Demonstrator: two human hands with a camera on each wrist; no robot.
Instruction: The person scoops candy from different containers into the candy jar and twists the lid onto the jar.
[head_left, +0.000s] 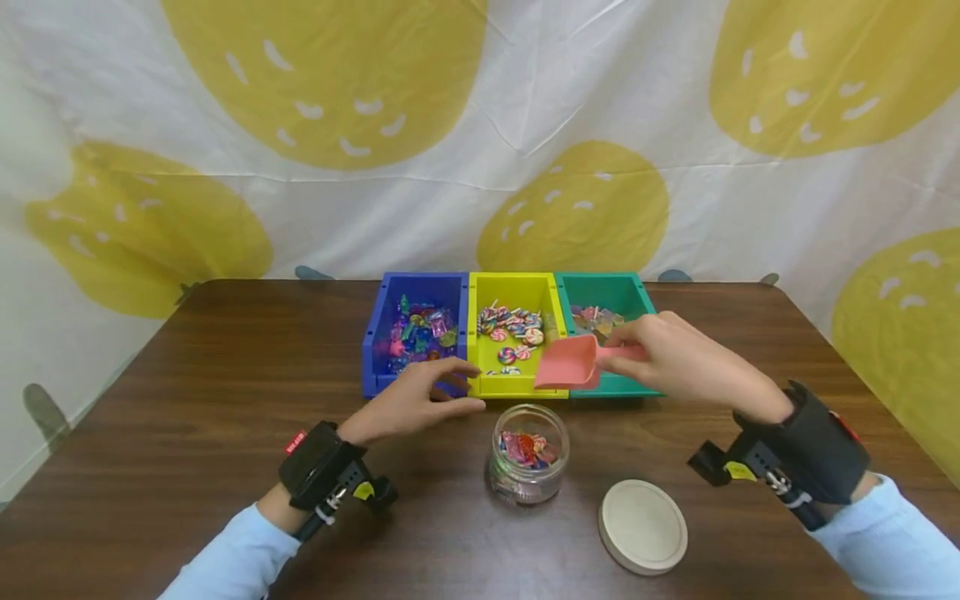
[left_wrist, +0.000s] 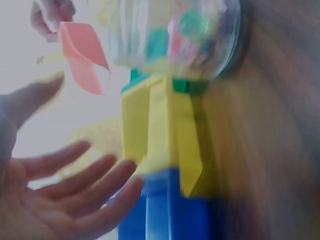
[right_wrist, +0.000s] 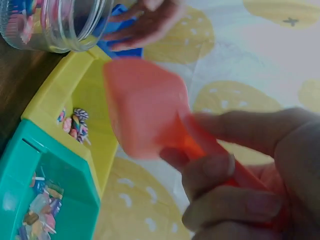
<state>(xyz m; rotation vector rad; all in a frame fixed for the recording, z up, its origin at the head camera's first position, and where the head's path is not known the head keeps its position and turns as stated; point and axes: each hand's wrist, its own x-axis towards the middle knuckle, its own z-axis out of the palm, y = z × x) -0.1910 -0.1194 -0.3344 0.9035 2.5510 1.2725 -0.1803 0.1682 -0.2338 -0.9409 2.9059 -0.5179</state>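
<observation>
My right hand [head_left: 660, 358] grips the handle of a pink scoop [head_left: 568, 363], held over the front of the yellow and green bins; in the right wrist view its fingers wrap the handle. My left hand [head_left: 420, 398], fingers spread and holding nothing, hovers by the front of the blue bin [head_left: 372, 358] and yellow bin [head_left: 517, 387]. A clear glass jar [head_left: 528, 483] stands just in front of the yellow bin, its mouth uncovered, with colourful candy-like pieces [head_left: 527, 450] inside. Small lollipops [head_left: 510, 321] lie in the yellow bin.
Translucent colourful pieces [head_left: 427, 329] fill part of the blue bin, and mixed small pieces [head_left: 596, 319] lie in the green bin [head_left: 611, 287]. A round cream lid [head_left: 643, 527] rests on the wooden table [head_left: 247, 392] right of the jar. A patterned cloth [head_left: 420, 208] hangs behind.
</observation>
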